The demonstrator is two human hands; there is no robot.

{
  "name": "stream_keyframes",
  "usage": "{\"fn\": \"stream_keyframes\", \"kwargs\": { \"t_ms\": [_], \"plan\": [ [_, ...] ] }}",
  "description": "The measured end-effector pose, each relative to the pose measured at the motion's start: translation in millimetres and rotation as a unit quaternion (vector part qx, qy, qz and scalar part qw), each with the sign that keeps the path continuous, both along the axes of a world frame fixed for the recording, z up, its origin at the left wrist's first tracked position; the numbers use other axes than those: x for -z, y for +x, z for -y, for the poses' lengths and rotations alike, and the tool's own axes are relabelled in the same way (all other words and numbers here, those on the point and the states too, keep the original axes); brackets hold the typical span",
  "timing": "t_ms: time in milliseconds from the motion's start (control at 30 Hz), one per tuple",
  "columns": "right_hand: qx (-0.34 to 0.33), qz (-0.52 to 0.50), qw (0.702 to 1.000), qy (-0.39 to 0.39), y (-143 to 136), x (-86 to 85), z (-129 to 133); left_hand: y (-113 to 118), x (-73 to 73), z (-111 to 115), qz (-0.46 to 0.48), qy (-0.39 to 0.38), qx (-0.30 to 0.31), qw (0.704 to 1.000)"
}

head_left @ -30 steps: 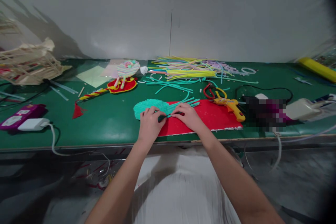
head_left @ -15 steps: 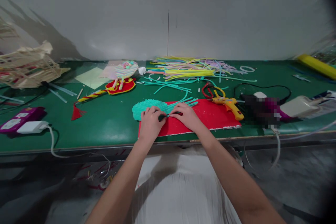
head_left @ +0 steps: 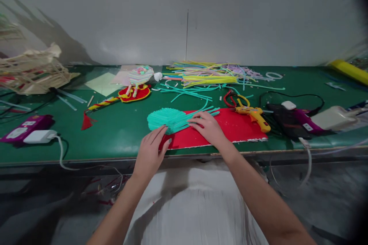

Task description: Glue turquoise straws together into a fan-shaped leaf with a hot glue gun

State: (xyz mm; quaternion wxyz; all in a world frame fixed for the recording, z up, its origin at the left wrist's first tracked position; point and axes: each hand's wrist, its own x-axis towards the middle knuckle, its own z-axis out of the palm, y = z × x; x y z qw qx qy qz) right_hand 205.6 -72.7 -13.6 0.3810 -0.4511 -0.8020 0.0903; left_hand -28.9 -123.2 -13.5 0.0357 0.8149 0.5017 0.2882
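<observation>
A turquoise fan-shaped piece of fuzzy pipe cleaners (head_left: 163, 116) lies over the left part of a red fuzzy sheet (head_left: 232, 124). Its loose turquoise strands (head_left: 211, 111) spread out to the right. My left hand (head_left: 151, 149) rests at the lower edge of the turquoise piece, fingertips touching it, thumb spread apart over the red sheet. Across the strands lies my right hand (head_left: 208, 128), its fingers stretched to the left with a gap between the fingertips. Nothing shows gripped in either hand. What lies under the right palm is hidden.
Right of my hands are a yellow glue gun (head_left: 254, 116), red-and-yellow-handled pliers (head_left: 235, 99) and a black phone (head_left: 289, 120). Colored pipe cleaners (head_left: 209, 78) lie behind. A red-and-yellow tasselled ornament (head_left: 133, 93) and a purple power strip (head_left: 27, 128) are on the left.
My left hand has drawn back left and toward me, its fingers spreading, so more of the turquoise piece shows. My right hand has loosened from a pinch and stays over the strands.
</observation>
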Motion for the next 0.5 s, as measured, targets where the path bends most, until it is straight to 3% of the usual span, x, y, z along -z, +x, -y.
{"fn": "stream_keyframes", "kwargs": {
  "t_ms": [233,500],
  "plan": [
    [0.034,0.036,0.998,-0.03,-18,4.3,42,-8,8.9,7,-0.07,0.008,0.019,0.997],
    [0.062,0.058,0.996,-0.034,-21,9.9,45,-5,12.5,9,-0.09,0.015,-0.006,0.996]
  ]
}}
